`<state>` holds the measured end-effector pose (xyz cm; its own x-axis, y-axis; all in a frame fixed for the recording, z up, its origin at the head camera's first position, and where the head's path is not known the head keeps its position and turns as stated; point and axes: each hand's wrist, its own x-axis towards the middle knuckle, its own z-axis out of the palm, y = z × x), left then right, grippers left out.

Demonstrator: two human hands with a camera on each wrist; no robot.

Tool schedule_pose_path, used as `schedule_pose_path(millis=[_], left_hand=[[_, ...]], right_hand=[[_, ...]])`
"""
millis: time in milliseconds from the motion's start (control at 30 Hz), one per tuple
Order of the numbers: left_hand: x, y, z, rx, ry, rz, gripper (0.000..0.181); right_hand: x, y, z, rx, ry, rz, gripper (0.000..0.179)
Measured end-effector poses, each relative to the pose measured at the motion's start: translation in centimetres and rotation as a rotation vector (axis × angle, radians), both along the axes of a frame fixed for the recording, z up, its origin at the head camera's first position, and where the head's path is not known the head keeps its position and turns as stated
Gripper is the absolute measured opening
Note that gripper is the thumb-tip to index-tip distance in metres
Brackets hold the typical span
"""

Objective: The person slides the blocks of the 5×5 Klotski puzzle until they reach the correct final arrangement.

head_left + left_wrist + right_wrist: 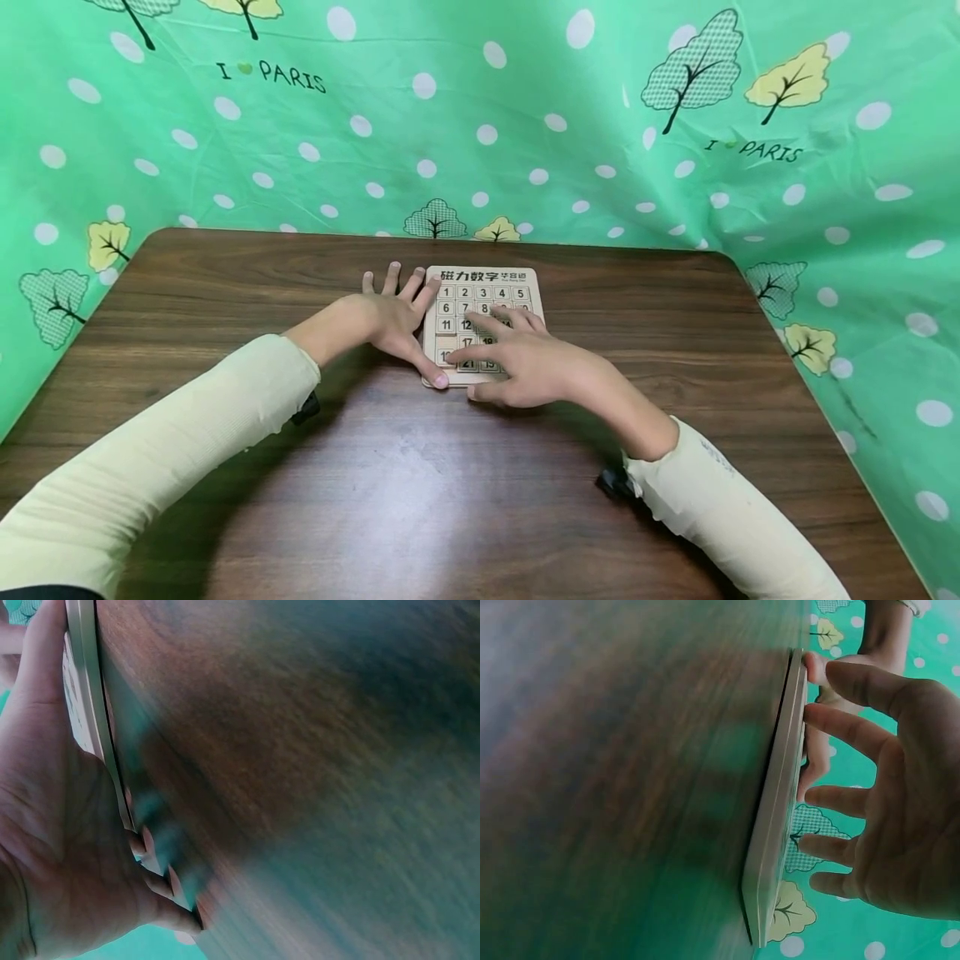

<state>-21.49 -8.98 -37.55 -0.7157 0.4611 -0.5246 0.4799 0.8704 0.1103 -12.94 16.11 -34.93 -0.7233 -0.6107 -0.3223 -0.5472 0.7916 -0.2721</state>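
Observation:
A wooden number sliding puzzle (457, 379) lies flat on the table, its dark-numbered square tiles in rows under a printed title. A vacant slot (446, 342) shows near the lower left. My left hand (393, 318) is spread along the board's left side, thumb at the bottom left corner, other fingers by the upper left edge. Over the lower right of the board reaches my right hand (536, 364), fingers extended and spread. Its index fingertip is at the bottom left tile (445, 357), just below the slot. That hand covers several tiles. In the right wrist view, the board's edge (771, 810) runs beside the fingertips.
The dark wood-grain table (360, 500) stretches around the board. A green curtain (480, 100) with white dots and printed trees hangs behind and at both sides. Pale sleeves (217, 417) cover both forearms, with a small black device (617, 483) under the right wrist.

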Motion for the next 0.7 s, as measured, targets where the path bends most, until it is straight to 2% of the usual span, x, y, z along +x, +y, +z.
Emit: schedule_pose_path(millis=[167,367,467,700], left_hand=[[0.0,0.0,0.0,-0.002,0.001,0.002,0.174],[0.1,0.0,0.0,0.001,0.008,0.003,0.173],[0.1,0.0,-0.1,-0.001,0.011,-0.002,0.173],[0.0,0.0,-0.4,0.003,0.018,-0.01,0.173]], right_hand=[[0.2,0.8,0.5,-0.037,-0.007,0.024,0.057],[-0.6,1.9,0.7,-0.024,0.064,-0.043,0.057],[-0.8,1.8,0.4,-0.013,0.046,-0.052,0.058],[-0.9,0.7,-0.1,-0.012,0.015,-0.019,0.067]])
